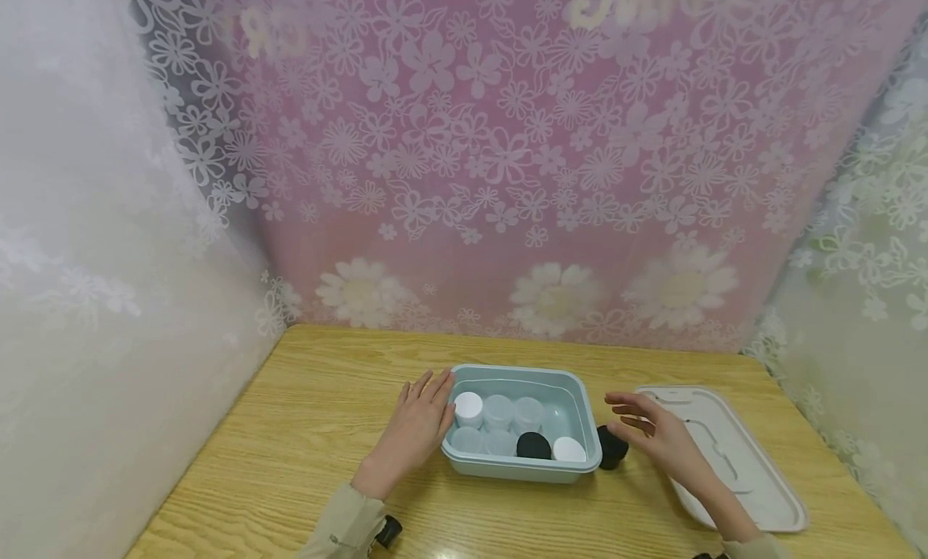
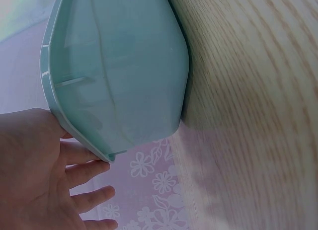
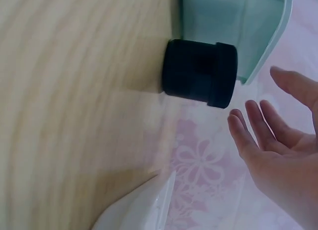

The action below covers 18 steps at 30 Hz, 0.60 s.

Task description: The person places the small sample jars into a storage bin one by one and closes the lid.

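Observation:
A light blue plastic bin (image 1: 519,467) stands on the wooden table with several small lidded jars inside. Among them are a white-lidded jar (image 1: 469,408), clear-topped jars (image 1: 528,414), a black-lidded jar (image 1: 533,446) and another white lid (image 1: 569,449). My left hand (image 1: 419,420) rests against the bin's left rim, fingers extended; in the left wrist view its fingers (image 2: 88,172) lie along the rim's corner. Just outside the bin's right wall, a black jar (image 3: 198,72) stands upright. My right hand (image 1: 663,440) hovers beside that jar, fingers spread and loosely bent, holding nothing.
A white lid-like tray (image 1: 754,462) lies flat at the right, partly under my right forearm in the head view. Flowered curtains (image 1: 507,140) hang behind the table and on both sides. The wooden table (image 1: 290,430) extends left of the bin.

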### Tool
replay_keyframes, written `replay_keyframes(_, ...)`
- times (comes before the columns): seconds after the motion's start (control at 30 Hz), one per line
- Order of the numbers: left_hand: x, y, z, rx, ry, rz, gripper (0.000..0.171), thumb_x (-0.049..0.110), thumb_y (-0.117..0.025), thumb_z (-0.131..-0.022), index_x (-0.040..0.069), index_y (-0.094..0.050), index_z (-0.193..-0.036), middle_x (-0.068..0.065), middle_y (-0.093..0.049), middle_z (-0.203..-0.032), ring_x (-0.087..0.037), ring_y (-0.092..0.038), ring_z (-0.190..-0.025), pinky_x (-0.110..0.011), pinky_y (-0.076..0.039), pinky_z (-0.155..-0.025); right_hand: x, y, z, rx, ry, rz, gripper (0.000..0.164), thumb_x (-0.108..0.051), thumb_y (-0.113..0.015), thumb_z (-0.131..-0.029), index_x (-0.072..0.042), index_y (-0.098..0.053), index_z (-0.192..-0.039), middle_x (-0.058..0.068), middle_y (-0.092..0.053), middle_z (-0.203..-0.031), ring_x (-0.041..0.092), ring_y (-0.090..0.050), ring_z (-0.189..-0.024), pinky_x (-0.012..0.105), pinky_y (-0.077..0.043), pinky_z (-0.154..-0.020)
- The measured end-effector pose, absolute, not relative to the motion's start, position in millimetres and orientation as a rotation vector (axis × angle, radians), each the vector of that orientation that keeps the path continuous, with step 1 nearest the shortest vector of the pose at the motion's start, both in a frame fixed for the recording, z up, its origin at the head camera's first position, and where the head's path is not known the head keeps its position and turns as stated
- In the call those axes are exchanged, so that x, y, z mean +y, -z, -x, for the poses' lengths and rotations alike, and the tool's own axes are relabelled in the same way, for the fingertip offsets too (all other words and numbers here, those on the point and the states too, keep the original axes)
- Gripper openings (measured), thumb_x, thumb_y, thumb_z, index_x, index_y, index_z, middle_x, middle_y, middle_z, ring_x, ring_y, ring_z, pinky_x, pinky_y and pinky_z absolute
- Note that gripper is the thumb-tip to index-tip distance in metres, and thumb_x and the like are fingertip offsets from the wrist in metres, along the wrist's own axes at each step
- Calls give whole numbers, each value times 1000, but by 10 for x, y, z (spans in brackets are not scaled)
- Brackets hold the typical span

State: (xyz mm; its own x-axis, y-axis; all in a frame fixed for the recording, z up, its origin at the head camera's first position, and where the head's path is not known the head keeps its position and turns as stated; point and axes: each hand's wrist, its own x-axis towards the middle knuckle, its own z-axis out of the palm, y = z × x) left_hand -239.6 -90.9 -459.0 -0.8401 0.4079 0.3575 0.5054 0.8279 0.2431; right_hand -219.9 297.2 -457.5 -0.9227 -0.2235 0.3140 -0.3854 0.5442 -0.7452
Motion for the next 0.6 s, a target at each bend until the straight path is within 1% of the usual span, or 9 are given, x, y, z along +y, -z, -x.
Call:
replay_keyframes(0.07,-910,4590,2397,-2720,477,695,48,23,-51,-108,0,-47,-150,-15,-46,-155,-43,-38,-144,-67,-32,-113,3000,4598,2189,-2632,-1333,-524,44,-16,-72,-95,-2,-59,-135,22,-62,-129,10,-63,-113,27,-56,-94)
replay_keyframes(0.13,-910,4590,2395,-2719,475,696,48,23,-51,-108,0,-47,-150,-15,-46,-155,-43,-38,-144,-67,-33,-113,3023,4618,2182,-2665,-1348,-533,46,-17,-73,-94,-2,-59,-136,21,-62,-131,17,-64,-114,30,-56,-94)
replay_keyframes(0.27,-910,4587,2395,-2724,477,697,49,23,-51,-108,0,-46,-150,-15,-45,-155,-43,-38,-144,-67,-33,-113,3054,4652,2183,-2731,-1374,-542,53,-17,-76,-92,3,-56,-137,23,-61,-132,36,-63,-116,30,-57,-93)
replay_keyframes(0.37,-909,4586,2395,-2729,476,697,49,23,-51,-108,0,-46,-150,-15,-45,-156,-43,-38,-144,-67,-33,-113,3062,4670,2188,-2782,-1369,-555,58,-18,-78,-90,7,-54,-137,26,-59,-133,46,-61,-116,32,-58,-91)
replay_keyframes(0.53,-913,4588,2399,-2732,471,693,49,24,-50,-108,1,-46,-151,-15,-45,-156,-43,-37,-144,-66,-33,-113,3050,4678,2172,-2809,-1320,-547,58,-17,-80,-88,8,-56,-134,28,-61,-131,47,-63,-112,39,-59,-88)
replay_keyframes(0.6,-914,4589,2400,-2732,467,694,49,24,-50,-108,1,-46,-151,-15,-45,-155,-43,-37,-144,-66,-33,-113,3051,4674,2165,-2801,-1293,-528,55,-16,-80,-88,9,-58,-132,28,-62,-130,45,-65,-109,38,-60,-86)
